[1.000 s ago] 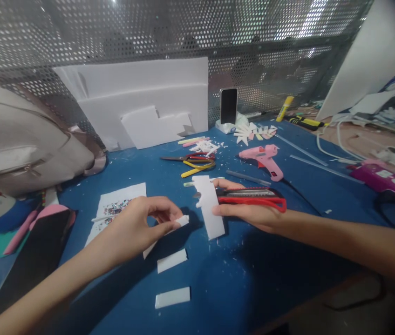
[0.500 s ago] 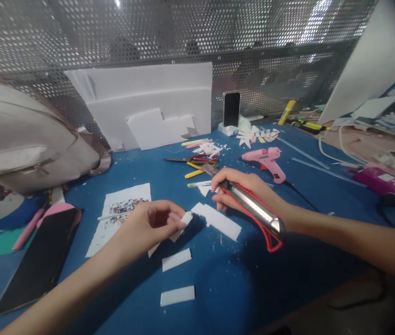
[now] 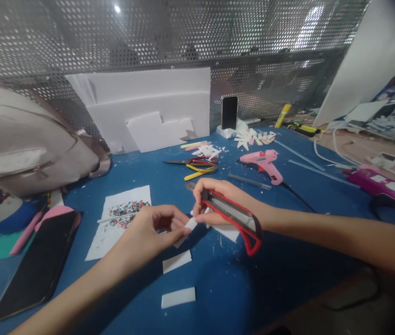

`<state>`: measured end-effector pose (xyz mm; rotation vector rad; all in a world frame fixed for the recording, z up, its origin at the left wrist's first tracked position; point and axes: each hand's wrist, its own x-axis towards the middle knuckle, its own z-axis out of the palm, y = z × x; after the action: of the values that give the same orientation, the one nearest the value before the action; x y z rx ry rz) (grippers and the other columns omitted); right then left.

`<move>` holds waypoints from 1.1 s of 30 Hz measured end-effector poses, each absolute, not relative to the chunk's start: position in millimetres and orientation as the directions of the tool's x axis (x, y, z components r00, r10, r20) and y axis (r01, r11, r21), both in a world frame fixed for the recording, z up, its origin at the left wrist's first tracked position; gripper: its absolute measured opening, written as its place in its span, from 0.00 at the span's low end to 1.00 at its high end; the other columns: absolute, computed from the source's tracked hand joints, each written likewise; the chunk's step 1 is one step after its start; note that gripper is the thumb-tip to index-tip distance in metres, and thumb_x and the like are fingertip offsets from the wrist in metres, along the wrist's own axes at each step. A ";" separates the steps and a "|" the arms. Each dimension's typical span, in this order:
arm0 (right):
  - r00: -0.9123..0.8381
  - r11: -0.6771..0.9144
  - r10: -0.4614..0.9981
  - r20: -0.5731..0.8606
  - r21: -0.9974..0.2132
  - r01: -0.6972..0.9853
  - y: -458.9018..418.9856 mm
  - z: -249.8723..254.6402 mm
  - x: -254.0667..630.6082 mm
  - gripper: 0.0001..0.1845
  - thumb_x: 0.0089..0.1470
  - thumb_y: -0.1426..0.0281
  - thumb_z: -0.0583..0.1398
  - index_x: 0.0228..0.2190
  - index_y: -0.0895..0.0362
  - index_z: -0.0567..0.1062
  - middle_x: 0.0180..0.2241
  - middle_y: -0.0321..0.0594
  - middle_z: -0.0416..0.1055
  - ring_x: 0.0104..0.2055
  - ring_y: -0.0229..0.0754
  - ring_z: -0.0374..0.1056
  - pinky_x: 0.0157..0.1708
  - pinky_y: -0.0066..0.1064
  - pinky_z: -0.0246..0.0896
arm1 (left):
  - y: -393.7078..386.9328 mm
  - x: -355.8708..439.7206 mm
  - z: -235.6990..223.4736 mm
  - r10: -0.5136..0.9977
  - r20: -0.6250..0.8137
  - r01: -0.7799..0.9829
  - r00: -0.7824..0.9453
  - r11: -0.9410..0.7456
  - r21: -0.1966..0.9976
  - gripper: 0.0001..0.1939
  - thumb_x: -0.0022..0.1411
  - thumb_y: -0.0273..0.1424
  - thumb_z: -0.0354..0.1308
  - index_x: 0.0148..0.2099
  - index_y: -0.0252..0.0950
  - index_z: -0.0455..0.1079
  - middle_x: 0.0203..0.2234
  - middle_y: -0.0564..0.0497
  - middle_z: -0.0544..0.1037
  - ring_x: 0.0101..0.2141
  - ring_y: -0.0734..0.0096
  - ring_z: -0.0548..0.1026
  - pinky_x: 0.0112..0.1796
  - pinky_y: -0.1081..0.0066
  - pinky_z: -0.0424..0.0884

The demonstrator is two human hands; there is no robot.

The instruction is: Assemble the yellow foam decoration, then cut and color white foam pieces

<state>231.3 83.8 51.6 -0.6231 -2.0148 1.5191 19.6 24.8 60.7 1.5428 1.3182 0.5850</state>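
Note:
My left hand [image 3: 159, 228] pinches a small white foam board strip [image 3: 191, 224] between thumb and fingers. My right hand [image 3: 218, 202] is closed around a red utility knife [image 3: 234, 211], its blade pointing away to the upper left. The right fingertips touch or nearly touch the far end of the strip. Under the right hand lies a larger white foam piece [image 3: 228, 231], partly hidden. Two more white strips lie nearer to me, one [image 3: 177, 262] above the other [image 3: 178, 298].
A paper sheet with colourful bits [image 3: 96, 242] and a black phone [image 3: 33, 270] lie left. Scissors [image 3: 197, 163], a pink glue gun [image 3: 263, 163] and an upright phone [image 3: 229, 113] are farther back. A pale bag [image 3: 26, 135] stands left, a magenta tool [image 3: 382, 184] right.
My right hand has moved left and slightly down with the utility knife, bringing its fingers to the strip. My left hand keeps its pinch, almost unmoved.

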 end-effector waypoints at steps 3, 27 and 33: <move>-0.749 0.274 0.648 0.135 -0.960 0.064 79.2 54.8 231.9 0.14 0.51 0.73 0.65 0.35 0.56 0.64 0.33 0.36 0.73 0.33 0.37 0.71 0.34 0.30 0.67 | 24.8 19.8 62.1 0.927 -0.231 0.483 0.295 0.063 0.873 0.09 0.55 0.36 0.62 0.32 0.35 0.74 0.21 0.55 0.73 0.24 0.75 0.69 0.30 0.73 0.66; -0.824 0.022 0.558 -0.098 -0.991 0.133 81.6 61.0 217.4 0.20 0.40 0.83 0.60 0.34 0.56 0.61 0.26 0.30 0.69 0.21 0.28 0.62 0.18 0.18 0.59 | 16.7 15.3 60.2 0.928 -0.126 0.488 0.351 -0.066 0.870 0.08 0.58 0.35 0.60 0.31 0.36 0.74 0.26 0.54 0.75 0.29 0.73 0.69 0.34 0.72 0.64; -0.896 0.049 0.427 -0.118 -0.987 0.154 84.6 77.2 216.8 0.19 0.45 0.82 0.61 0.35 0.56 0.60 0.25 0.28 0.68 0.17 0.27 0.61 0.16 0.19 0.60 | 17.6 12.9 69.5 0.906 -0.134 0.477 0.401 -0.081 0.875 0.05 0.58 0.32 0.61 0.31 0.36 0.75 0.26 0.54 0.76 0.29 0.73 0.70 0.33 0.73 0.65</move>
<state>216.8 84.6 77.2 -0.5977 -2.1141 1.9443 12.9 17.6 69.5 1.7156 1.2190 0.5708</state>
